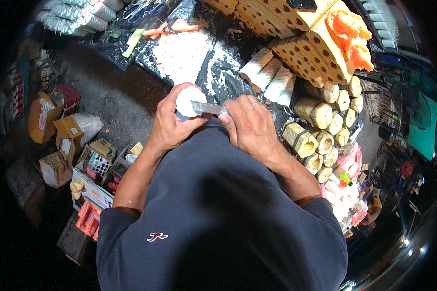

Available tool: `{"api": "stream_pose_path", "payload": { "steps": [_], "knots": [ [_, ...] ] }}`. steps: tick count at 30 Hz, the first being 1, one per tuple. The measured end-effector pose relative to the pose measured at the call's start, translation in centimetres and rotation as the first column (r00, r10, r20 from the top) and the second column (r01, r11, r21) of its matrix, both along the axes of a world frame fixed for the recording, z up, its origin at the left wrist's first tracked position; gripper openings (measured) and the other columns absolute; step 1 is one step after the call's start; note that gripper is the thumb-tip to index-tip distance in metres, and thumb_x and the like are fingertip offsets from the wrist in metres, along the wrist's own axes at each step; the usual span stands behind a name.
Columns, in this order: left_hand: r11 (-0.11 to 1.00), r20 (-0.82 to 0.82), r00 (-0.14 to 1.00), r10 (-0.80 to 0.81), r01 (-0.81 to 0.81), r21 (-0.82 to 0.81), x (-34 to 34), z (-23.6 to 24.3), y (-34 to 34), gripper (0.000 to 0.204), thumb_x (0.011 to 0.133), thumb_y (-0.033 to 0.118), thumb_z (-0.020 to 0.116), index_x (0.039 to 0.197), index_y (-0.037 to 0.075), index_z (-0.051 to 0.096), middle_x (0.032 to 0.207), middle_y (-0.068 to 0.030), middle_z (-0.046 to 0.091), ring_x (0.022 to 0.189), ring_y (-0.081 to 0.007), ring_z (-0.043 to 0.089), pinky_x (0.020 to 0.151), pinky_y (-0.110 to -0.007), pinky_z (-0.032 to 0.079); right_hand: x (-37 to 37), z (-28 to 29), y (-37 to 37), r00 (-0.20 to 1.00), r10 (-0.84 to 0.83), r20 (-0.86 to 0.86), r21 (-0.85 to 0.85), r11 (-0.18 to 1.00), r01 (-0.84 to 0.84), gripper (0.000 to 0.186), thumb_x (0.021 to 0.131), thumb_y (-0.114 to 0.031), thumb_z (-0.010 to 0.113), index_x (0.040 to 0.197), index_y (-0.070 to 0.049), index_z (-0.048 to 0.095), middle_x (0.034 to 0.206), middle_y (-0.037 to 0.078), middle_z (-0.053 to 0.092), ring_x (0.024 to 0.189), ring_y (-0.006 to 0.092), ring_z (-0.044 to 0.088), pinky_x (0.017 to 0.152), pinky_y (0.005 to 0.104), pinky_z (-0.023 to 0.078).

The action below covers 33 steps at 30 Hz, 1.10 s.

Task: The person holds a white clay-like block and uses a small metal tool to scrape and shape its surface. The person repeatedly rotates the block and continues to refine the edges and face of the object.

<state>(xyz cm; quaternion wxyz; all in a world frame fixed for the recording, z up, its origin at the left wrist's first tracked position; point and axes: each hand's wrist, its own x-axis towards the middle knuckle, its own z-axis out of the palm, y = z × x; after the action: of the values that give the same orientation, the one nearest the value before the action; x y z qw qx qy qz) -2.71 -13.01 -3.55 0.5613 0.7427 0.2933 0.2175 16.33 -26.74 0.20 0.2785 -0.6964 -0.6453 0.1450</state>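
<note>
My left hand (172,121) grips a white round piece (187,99), a wax-like cylinder seen end-on, against the front of my dark shirt. My right hand (247,126) is closed on the handle of a flat metal blade (203,107), which lies across the white piece's face. Behind them, white shavings (177,56) cover black sheeting (218,85) on the work surface, along with orange and pale-green scraps (160,30).
Yellow perforated blocks (301,56) with orange wax pieces (349,34), white cylinders (267,75) and wrapped cream moulds (313,109) stand at the upper right. Cardboard boxes (53,169) sit on the dark floor at left. Another person (374,208) is at the right edge.
</note>
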Motion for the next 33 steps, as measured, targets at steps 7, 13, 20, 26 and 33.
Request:
{"api": "stream_pose_path", "payload": {
  "steps": [7,13,20,26,33],
  "knots": [
    [0.997,0.088,0.993,0.074,-0.071,-0.041,0.5,-2.0,-0.1,0.066,0.071,0.008,0.094,0.125,0.004,0.057,0.112,-0.0118,0.072,0.104,-0.0201,0.074,0.092,-0.036,0.059,-0.5,0.9,1.0,0.986,0.096,0.138,-0.024,0.995,-0.094,0.028,0.097,-0.03,0.076,0.106,-0.004,0.069,0.088,0.011,0.059,0.085,0.0286,0.063,0.071,0.0423,0.047],
    [0.998,0.058,0.998,0.011,-0.015,0.067,0.0,-1.9,-0.3,0.055,0.069,0.007,0.093,0.117,0.003,0.067,0.102,-0.0084,0.078,0.094,-0.0181,0.077,0.085,-0.034,0.061,-0.4,1.8,1.0,0.987,0.088,0.135,-0.077,0.994,-0.078,0.029,0.098,-0.025,0.077,0.116,-0.002,0.07,0.09,0.012,0.059,0.085,0.0306,0.061,0.074,0.0438,0.049],
    [0.997,0.096,0.995,-0.006,-0.001,0.073,-0.1,-1.1,0.1,0.053,0.069,0.006,0.087,0.118,0.003,0.068,0.108,-0.0126,0.076,0.097,-0.0261,0.077,0.089,-0.037,0.059,-0.1,1.6,0.7,0.985,0.155,0.08,-0.042,0.987,-0.152,0.032,0.097,-0.029,0.076,0.113,-0.002,0.071,0.09,0.011,0.06,0.086,0.0293,0.063,0.074,0.0427,0.048],
    [0.999,0.05,0.998,-0.032,0.032,-0.003,-0.8,-1.5,0.0,0.051,0.068,0.008,0.088,0.115,0.002,0.068,0.101,-0.012,0.077,0.091,-0.0215,0.077,0.083,-0.035,0.06,-0.5,1.6,1.0,0.981,0.145,0.128,-0.098,0.986,-0.133,0.032,0.097,-0.029,0.076,0.113,-0.002,0.071,0.092,0.012,0.061,0.087,0.0294,0.063,0.074,0.0427,0.048],
    [0.996,0.091,0.992,-0.089,0.088,0.012,-0.9,-1.6,0.1,0.047,0.066,0.01,0.087,0.109,0.001,0.071,0.091,-0.0098,0.077,0.084,-0.0199,0.078,0.076,-0.033,0.06,-0.4,1.1,0.6,0.986,0.103,0.131,-0.062,0.993,-0.096,0.03,0.097,-0.03,0.076,0.11,-0.003,0.071,0.09,0.011,0.059,0.086,0.0291,0.062,0.075,0.0434,0.047]
  ]
}}
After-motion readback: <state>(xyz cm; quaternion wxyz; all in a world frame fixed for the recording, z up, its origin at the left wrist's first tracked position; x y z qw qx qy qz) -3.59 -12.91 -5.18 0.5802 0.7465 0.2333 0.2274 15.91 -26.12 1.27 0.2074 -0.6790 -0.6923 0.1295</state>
